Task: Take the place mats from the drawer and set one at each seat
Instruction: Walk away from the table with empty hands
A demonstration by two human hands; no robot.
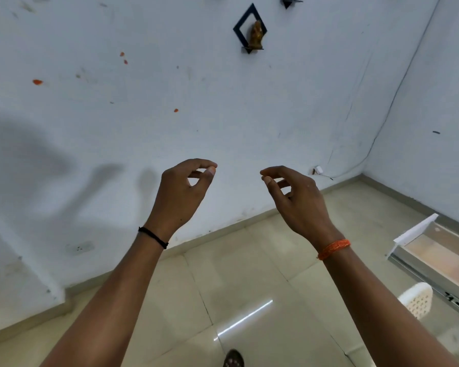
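Both of my hands are raised in front of a white wall and hold nothing. My left hand [182, 193] has its fingers loosely curled, thumb tip close to the index finger; a black thread circles its wrist. My right hand [296, 200] mirrors it, with an orange thread at the wrist. At the right edge an open drawer [406, 238] with a white front sticks out, and a pale peach surface lies inside it. I cannot make out any place mat in the drawer or elsewhere.
A white perforated chair back [418, 303] stands just below the drawer. The beige tiled floor [249, 274] stretches ahead to the wall. A small black diamond shelf [243, 19] with a golden figurine hangs high on the wall. My foot [233, 359] shows at the bottom.
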